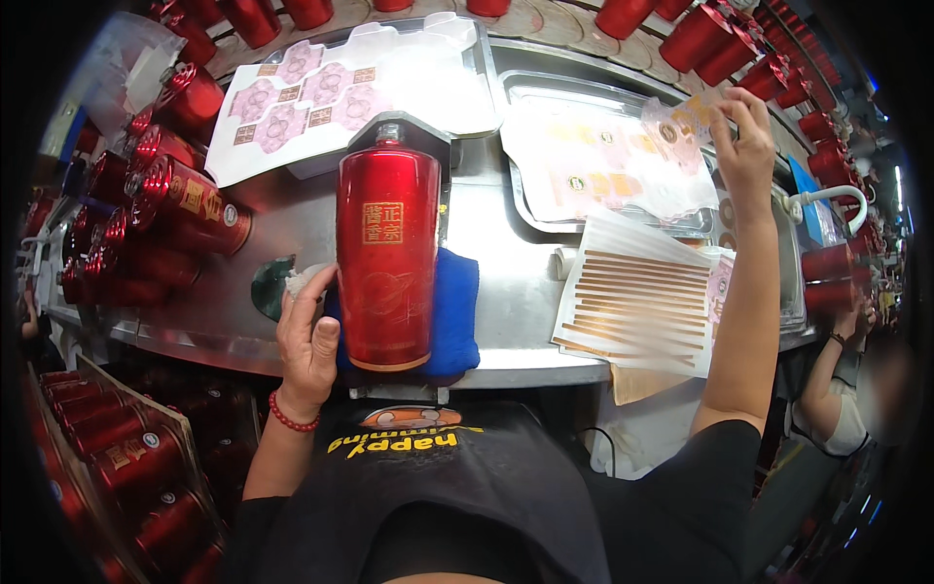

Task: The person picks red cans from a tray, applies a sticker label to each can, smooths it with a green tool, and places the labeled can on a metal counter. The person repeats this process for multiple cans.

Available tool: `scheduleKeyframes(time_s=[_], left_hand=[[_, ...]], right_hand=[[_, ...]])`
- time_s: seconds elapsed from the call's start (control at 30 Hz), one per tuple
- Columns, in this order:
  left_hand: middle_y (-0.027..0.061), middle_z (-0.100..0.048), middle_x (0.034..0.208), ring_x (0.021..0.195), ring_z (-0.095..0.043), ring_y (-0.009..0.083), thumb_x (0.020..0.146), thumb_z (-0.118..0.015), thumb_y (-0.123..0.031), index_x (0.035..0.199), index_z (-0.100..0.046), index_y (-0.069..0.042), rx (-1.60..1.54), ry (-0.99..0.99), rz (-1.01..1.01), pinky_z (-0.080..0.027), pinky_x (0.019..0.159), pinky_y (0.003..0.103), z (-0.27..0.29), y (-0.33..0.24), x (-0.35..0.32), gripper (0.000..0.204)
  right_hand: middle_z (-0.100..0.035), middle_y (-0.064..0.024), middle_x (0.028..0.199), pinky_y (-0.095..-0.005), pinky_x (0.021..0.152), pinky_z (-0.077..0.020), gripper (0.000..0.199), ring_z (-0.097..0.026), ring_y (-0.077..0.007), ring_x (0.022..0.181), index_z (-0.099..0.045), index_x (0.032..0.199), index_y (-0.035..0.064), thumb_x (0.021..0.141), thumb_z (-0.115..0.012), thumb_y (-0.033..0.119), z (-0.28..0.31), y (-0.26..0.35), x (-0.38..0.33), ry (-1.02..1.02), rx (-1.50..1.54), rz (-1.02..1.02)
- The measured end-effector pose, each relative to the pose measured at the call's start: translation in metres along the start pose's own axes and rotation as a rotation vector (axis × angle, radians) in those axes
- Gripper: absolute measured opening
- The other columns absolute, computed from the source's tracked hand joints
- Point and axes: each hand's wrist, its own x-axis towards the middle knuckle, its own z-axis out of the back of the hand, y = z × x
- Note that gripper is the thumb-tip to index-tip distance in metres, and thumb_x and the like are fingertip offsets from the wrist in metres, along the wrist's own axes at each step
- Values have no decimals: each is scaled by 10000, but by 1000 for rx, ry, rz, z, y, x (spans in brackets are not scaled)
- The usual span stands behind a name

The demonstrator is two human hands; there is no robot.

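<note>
A glossy red bottle [387, 282] with a gold square emblem lies on a folded blue cloth [457, 311], its neck pointing away from me. At its left side is my left hand [309, 341], fingers curled round a whitish crumpled wad [300, 280], fingertips close against the bottle. My right hand [747, 141] reaches far right, thumb and fingers pinched on a thin translucent decal [693, 117] with gold print. That decal is over the back right of a metal tray [520, 185], where several wet-looking decals [608, 161] lie.
Another tray [491, 73] at the back holds pink-and-gold decal sheets [282, 122]. Gold-striped sheets [637, 297] lie at the right front. Red bottles [195, 200] crowd the left, with more along the far belt [574, 44]. A dark green piece [272, 287] lies left; another person's arm [827, 389] shows right.
</note>
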Motion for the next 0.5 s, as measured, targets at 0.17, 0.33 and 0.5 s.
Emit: scheduleKeyframes(time_s=[0.17, 0.33, 0.5], left_hand=[[268, -534, 1376, 1302, -486, 405, 930, -476, -747, 1442, -440, 107, -19, 114, -57, -281, 1156, 476, 4, -3, -7, 997], [313, -378, 1486, 1371, -291, 480, 806, -772, -545, 1573, -268, 16, 216, 249, -46, -223, 1153, 545, 2, -8, -9, 1076], [259, -513, 1424, 1366, -362, 417, 814, -766, -465, 1426, -502, 49, 444, 162, -160, -247, 1139, 540, 13, -28, 4, 842]], right_hand=[[-661, -212, 995, -419, 843, -515, 239, -648, -364, 940, -707, 947, 22, 913, -688, 258, -96, -87, 14, 129, -13, -247], [-657, -235, 1005, -517, 846, -512, 244, -635, -446, 910, -721, 912, 24, 909, -637, 253, -194, -136, -63, 379, -289, -261], [-611, -183, 1126, -502, 889, -494, 149, -589, -412, 1040, -656, 981, 26, 943, -610, 162, -169, -86, -33, 378, -245, -151]])
